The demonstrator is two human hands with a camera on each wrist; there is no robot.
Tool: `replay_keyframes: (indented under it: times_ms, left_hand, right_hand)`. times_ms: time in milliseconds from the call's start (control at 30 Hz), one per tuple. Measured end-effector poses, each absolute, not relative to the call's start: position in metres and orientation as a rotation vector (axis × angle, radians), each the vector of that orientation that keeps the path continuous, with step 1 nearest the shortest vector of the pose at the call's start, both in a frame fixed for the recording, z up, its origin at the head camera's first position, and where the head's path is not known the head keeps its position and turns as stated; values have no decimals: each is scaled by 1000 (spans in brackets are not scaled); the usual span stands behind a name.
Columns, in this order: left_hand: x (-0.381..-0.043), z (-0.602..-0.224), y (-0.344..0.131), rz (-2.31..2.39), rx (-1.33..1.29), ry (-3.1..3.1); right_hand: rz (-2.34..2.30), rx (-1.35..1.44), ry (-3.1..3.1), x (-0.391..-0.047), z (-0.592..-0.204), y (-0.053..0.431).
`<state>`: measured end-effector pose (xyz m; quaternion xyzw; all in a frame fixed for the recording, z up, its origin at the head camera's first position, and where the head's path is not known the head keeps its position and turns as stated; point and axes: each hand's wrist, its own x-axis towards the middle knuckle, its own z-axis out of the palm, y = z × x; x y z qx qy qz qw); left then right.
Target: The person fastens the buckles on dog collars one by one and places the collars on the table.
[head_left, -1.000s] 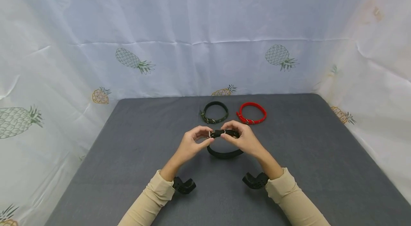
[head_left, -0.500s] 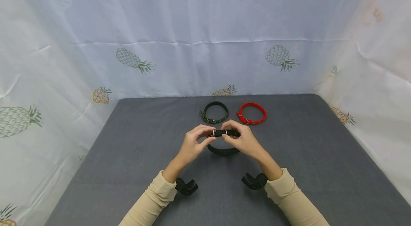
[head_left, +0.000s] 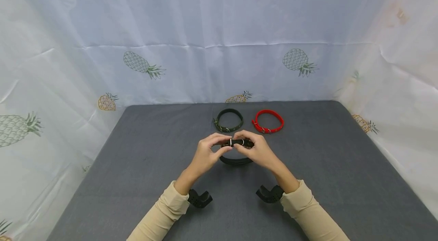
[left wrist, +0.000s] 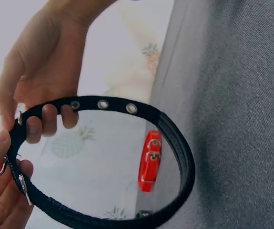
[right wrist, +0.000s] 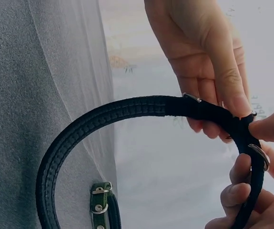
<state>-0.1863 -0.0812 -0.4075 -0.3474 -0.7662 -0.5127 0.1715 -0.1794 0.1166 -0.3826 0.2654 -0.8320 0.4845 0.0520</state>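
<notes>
Above the table, a black buckled collar (head_left: 236, 160) is held up as a loop between both hands. My left hand (head_left: 205, 154) pinches it beside a metal buckle, thumb toward me. My right hand (head_left: 256, 150) grips the strap close by; in the left wrist view, its fingers curl round the band near several metal eyelets (left wrist: 103, 104). The fingertips of the two hands nearly meet. A metal ring (right wrist: 259, 157) shows by the right hand in the right wrist view. Fingers partly hide the buckle, so how far the strap is threaded is unclear.
Behind the hands, a dark green collar (head_left: 230, 110) and a red collar (head_left: 270, 111) lie as buckled loops on the grey table (head_left: 143, 157). A white curtain (head_left: 219, 24) printed with pineapples hangs behind and at the sides.
My left fingertips and the metal piece beside them have shifted slightly right, toward my right hand. The black loop's lower edge sits slightly higher in view. The other collars lie still.
</notes>
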Motion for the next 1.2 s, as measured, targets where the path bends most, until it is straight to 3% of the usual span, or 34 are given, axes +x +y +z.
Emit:
replay_keyframes:
  times_ms: [267, 1200]
  left_hand:
    - [-185, -404, -85, -1671, -893, -2219]
    - [-188, -401, -83, -1540, -985, -2150]
  right_hand:
    - [1524, 768, -2513, -179, -386, 118]
    - [1664, 810, -2439, -181, -389, 114]
